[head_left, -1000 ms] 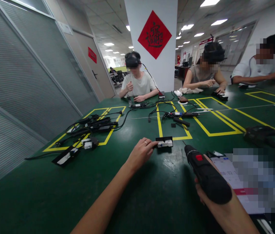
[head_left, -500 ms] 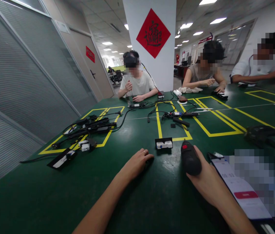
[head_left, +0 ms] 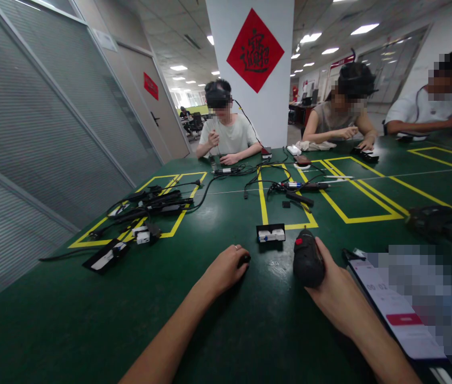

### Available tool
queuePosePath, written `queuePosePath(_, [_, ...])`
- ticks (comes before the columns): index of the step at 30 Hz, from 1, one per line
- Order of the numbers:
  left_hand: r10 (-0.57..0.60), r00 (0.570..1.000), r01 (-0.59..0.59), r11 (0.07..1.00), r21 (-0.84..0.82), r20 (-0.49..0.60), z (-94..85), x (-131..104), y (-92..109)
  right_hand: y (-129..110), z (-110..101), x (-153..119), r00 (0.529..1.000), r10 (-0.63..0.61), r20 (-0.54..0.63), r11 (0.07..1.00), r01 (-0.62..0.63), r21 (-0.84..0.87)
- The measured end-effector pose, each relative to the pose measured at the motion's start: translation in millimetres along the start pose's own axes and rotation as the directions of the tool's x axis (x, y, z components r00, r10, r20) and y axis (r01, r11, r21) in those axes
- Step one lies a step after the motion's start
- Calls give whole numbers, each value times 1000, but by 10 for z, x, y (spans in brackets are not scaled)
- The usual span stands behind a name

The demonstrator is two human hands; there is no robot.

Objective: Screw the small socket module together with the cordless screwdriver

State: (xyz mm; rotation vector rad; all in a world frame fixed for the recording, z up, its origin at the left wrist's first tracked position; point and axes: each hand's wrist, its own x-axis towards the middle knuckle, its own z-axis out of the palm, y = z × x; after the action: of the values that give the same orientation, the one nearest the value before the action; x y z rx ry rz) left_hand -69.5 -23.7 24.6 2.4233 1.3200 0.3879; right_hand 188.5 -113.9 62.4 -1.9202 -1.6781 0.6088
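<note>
My right hand (head_left: 332, 285) is wrapped round a black cordless electric screwdriver (head_left: 308, 261) with a red button, its tip pointing away from me. To its left, my left hand (head_left: 228, 269), with a ring on one finger, rests on the green table, its fingers curled round a small black piece (head_left: 244, 260) that is mostly hidden. Just beyond both hands stands a small black holder (head_left: 270, 226) with white parts and a bit of blue in it. Neither hand touches this holder.
A tablet (head_left: 402, 320) lies by my right forearm. Tangled black cables (head_left: 161, 205) lie at left, near a black tray (head_left: 105, 257). A pen-like tool (head_left: 306, 186) lies beyond the holder. Yellow tape (head_left: 263, 205) marks the table (head_left: 89, 320). Several people sit across it.
My left fingers have curled in more, and the black piece now shows between them. The screwdriver has shifted slightly left. The view has tilted a little.
</note>
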Motion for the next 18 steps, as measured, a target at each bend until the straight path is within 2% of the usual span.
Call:
queuePosePath(3, [7,1000,-10,994,-113,-24,41,26,2,24,86,20,999,-1,32,991,6,-135])
queuePosePath(6, [21,995,-43,971,-233,-96,43,54,41,67,201,37,998,28,51,963,-13,-269])
queuePosePath(11, [12,977,-86,937,-339,-215,40,80,124,91,330,36,995,34,93,936,0,-351])
queuePosePath(15, [-13,972,-79,923,-376,-234,44,79,149,37,265,-29,996,6,94,929,29,-369])
queuePosePath(18, [-43,974,-57,902,-427,-221,42,70,158,-100,157,-85,996,-90,12,914,87,-396])
